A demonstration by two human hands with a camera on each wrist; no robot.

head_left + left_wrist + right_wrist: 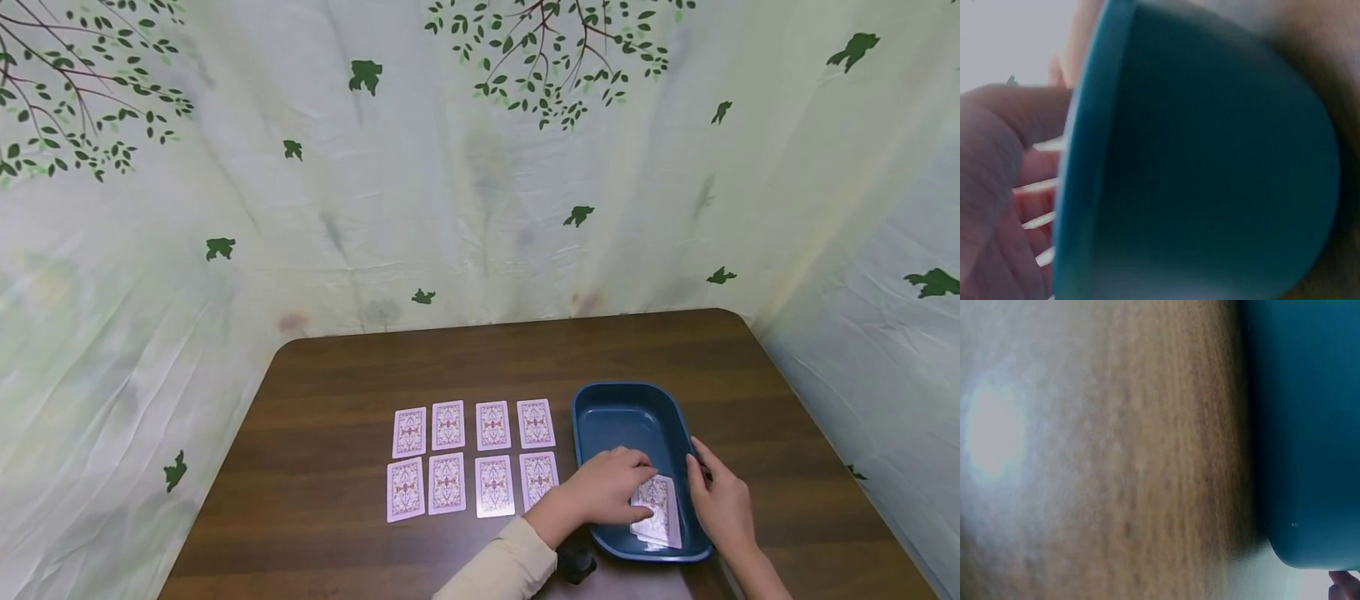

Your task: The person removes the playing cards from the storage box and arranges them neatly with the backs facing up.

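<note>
A deep blue plastic tray (630, 396) stands on the table, with a few overlapping playing cards (662, 510) lying face down in its near part. My left hand (603, 487) reaches over the tray's left rim. Its fingers are spread and its thumb lies at the cards' left edge. In the left wrist view, the tray's outer wall (1210, 156) covers part of the left hand (997, 181). My right hand (723, 508) grips the tray's right rim. Seen from the right wrist, the tray wall (1310, 437) fills the right side, and only a fingertip shows low in the corner.
Left of the tray, several patterned cards (447, 425) lie face down in two rows on the brown wooden table (330, 467). The left forearm partly covers the nearest right card (537, 475). A leaf-printed white curtain (480, 183) hangs behind the table.
</note>
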